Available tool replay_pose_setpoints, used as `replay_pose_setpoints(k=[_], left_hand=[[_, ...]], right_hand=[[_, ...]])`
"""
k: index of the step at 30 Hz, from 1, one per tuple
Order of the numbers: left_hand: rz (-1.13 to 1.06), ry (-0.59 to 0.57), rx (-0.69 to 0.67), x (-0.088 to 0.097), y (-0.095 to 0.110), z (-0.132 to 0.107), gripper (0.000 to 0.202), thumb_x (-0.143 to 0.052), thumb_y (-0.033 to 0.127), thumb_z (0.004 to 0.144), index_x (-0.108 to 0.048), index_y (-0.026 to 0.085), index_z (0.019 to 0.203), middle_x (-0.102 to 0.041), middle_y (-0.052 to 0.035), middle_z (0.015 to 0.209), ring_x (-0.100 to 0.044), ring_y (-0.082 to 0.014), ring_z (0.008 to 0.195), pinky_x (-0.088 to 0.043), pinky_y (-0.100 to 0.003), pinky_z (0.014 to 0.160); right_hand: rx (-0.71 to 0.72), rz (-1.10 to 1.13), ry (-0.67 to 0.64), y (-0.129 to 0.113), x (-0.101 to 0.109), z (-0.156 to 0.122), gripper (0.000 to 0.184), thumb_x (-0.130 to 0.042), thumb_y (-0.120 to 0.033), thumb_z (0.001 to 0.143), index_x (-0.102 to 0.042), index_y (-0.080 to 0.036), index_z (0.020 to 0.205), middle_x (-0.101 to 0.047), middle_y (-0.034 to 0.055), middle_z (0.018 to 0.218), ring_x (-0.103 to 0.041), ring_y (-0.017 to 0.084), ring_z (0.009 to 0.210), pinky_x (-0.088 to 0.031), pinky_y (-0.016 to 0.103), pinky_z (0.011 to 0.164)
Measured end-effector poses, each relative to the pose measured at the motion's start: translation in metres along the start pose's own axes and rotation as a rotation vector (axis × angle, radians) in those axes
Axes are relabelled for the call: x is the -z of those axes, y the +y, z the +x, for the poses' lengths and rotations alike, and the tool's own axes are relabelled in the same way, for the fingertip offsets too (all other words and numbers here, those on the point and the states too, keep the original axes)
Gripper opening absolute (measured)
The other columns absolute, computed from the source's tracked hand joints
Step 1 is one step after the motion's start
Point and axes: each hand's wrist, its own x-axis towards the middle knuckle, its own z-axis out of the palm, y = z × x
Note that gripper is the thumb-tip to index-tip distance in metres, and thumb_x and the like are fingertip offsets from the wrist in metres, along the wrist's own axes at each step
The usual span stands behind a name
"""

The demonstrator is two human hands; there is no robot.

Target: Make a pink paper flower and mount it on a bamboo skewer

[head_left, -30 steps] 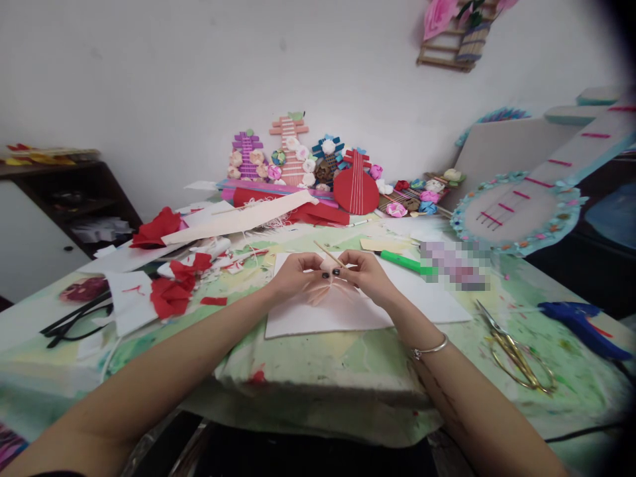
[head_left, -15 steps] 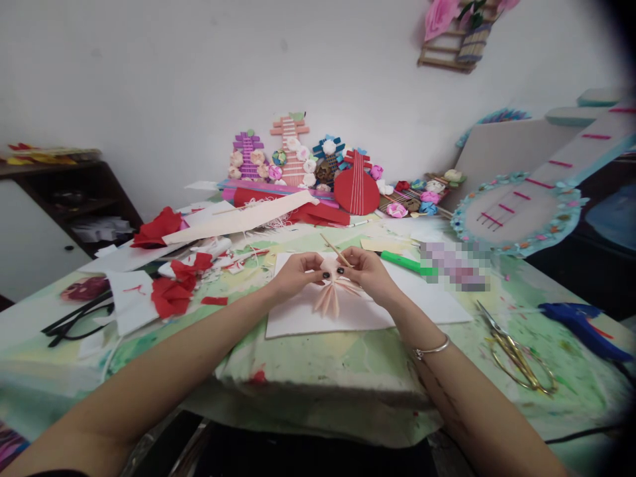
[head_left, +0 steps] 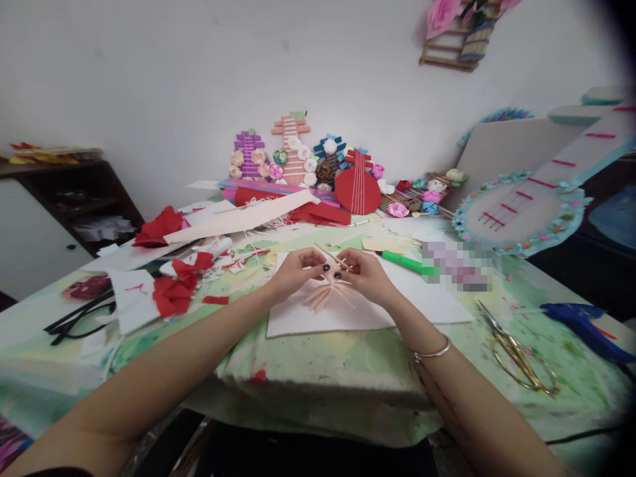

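Note:
Between my two hands is a pale pink paper flower, its narrow pleated petals fanning downward over a white sheet. My left hand pinches the upper part of the flower with thumb and fingers. From the other side my right hand is closed on the flower near the same spot. A thin wooden stick slants up to the left out of my right hand's fingers. The paper right between the fingertips is partly hidden.
Gold-handled scissors and a blue glue gun lie at right. A green-handled tool rests beyond my right hand. Red paper scraps and glasses are at left. Decorated model lutes line the wall.
My fingertips have shifted slightly on the flower, my right thumb now a little lower. The stick has moved a bit left and down, and the petals have turned slightly.

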Motion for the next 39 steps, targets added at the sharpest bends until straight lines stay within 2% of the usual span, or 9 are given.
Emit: replay_pose_setpoints(k=[4, 8, 11, 14, 20, 28, 32, 39], left_hand=[[0.001, -0.019, -0.03, -0.002, 0.003, -0.001, 0.031, -0.077, 0.033, 0.063, -0.063, 0.01, 0.078, -0.067, -0.0049, 0.075, -0.064, -0.0152, 0.07, -0.052, -0.029, 0.067], [-0.011, -0.016, -0.061, -0.003, 0.004, -0.002, 0.028, -0.076, 0.032, 0.065, -0.064, 0.011, 0.079, -0.068, -0.0049, 0.076, -0.064, -0.0155, 0.07, -0.052, -0.03, 0.069], [0.007, 0.023, -0.058, -0.004, 0.006, -0.003, 0.027, -0.076, 0.031, 0.065, -0.065, 0.011, 0.079, -0.069, -0.0051, 0.076, -0.065, -0.016, 0.069, -0.053, -0.029, 0.066], [0.014, 0.035, -0.054, -0.004, 0.009, -0.004, 0.026, -0.076, 0.029, 0.063, -0.066, 0.01, 0.077, -0.069, -0.0064, 0.075, -0.065, -0.0174, 0.07, -0.053, -0.028, 0.064], [0.046, 0.056, -0.027, -0.004, 0.011, -0.005, 0.021, -0.075, 0.024, 0.063, -0.069, 0.01, 0.078, -0.071, -0.0059, 0.071, -0.066, -0.0171, 0.066, -0.053, -0.028, 0.066], [0.04, 0.002, -0.007, -0.002, 0.008, -0.005, 0.025, -0.075, 0.027, 0.064, -0.071, 0.01, 0.081, -0.07, -0.0054, 0.071, -0.064, -0.0149, 0.065, -0.051, -0.026, 0.063], [0.043, -0.017, -0.045, -0.002, 0.005, -0.004, 0.027, -0.075, 0.03, 0.065, -0.072, 0.011, 0.083, -0.071, -0.007, 0.078, -0.065, -0.0155, 0.069, -0.052, -0.026, 0.064], [0.043, 0.018, -0.031, -0.002, 0.006, -0.004, 0.024, -0.074, 0.025, 0.064, -0.072, 0.011, 0.083, -0.071, -0.0056, 0.073, -0.065, -0.0157, 0.066, -0.053, -0.027, 0.064]], right_hand=[[0.04, -0.047, -0.048, -0.003, 0.0, -0.002, 0.014, -0.065, -0.029, 0.072, -0.061, -0.02, 0.082, -0.061, -0.0008, 0.068, -0.049, 0.01, 0.056, -0.036, 0.022, 0.053], [0.054, -0.061, -0.049, -0.009, 0.001, -0.003, 0.017, -0.064, -0.035, 0.074, -0.063, -0.019, 0.081, -0.061, -0.0006, 0.069, -0.045, 0.009, 0.054, -0.034, 0.021, 0.051], [0.092, -0.107, -0.027, -0.012, 0.004, -0.004, 0.021, -0.057, -0.038, 0.081, -0.065, -0.018, 0.08, -0.061, -0.0003, 0.068, -0.044, 0.009, 0.054, -0.032, 0.021, 0.051], [0.162, -0.174, -0.015, -0.015, 0.006, -0.004, 0.025, -0.049, -0.032, 0.087, -0.067, -0.017, 0.078, -0.062, 0.0005, 0.065, -0.047, 0.01, 0.056, -0.033, 0.022, 0.054], [0.223, -0.269, 0.032, -0.014, 0.006, -0.004, 0.019, -0.054, -0.022, 0.083, -0.073, -0.017, 0.081, -0.07, 0.002, 0.071, -0.056, 0.011, 0.059, -0.037, 0.021, 0.058], [0.224, -0.348, 0.082, -0.012, 0.008, -0.005, 0.016, -0.058, -0.021, 0.081, -0.073, -0.02, 0.087, -0.071, 0.0012, 0.071, -0.059, 0.012, 0.06, -0.04, 0.022, 0.057], [0.257, -0.311, 0.113, -0.011, 0.007, -0.006, 0.025, -0.054, -0.019, 0.083, -0.071, -0.022, 0.101, -0.072, 0.0025, 0.081, -0.063, 0.013, 0.066, -0.044, 0.022, 0.061], [0.275, -0.258, 0.128, -0.014, 0.008, -0.008, 0.026, -0.057, -0.019, 0.081, -0.071, -0.023, 0.102, -0.074, 0.0028, 0.087, -0.066, 0.014, 0.07, -0.047, 0.023, 0.064]])
